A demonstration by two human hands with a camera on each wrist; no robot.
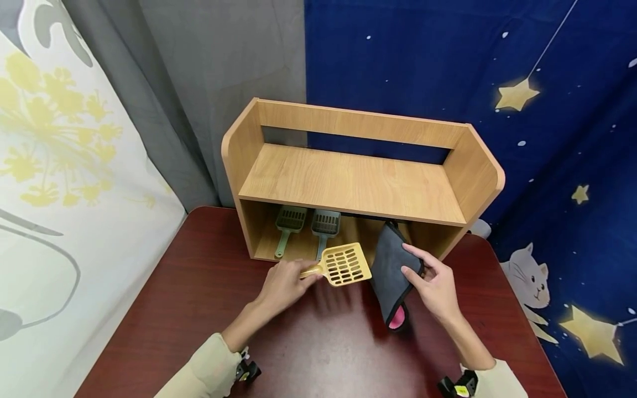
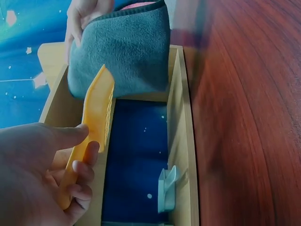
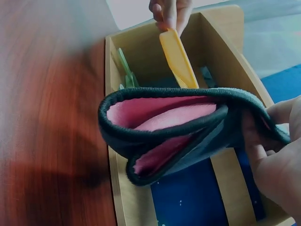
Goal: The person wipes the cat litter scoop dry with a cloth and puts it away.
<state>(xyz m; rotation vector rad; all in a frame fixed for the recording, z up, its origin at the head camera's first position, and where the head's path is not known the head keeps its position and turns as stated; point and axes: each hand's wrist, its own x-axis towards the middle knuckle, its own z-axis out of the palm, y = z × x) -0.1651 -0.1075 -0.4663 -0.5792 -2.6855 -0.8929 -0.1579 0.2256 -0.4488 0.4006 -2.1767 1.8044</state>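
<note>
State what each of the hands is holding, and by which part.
Left hand: yellow scoop, by its handle. Right hand: folded grey cloth, by its edge.

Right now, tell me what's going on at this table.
A person stands at a dark red table facing a small wooden shelf. The left hand grips the handle of a yellow slotted scoop, held just in front of the shelf's lower opening. The right hand holds a folded grey cloth with a pink lining beside it. Two more scoops, a green one and a grey one, lie inside the lower compartment.
</note>
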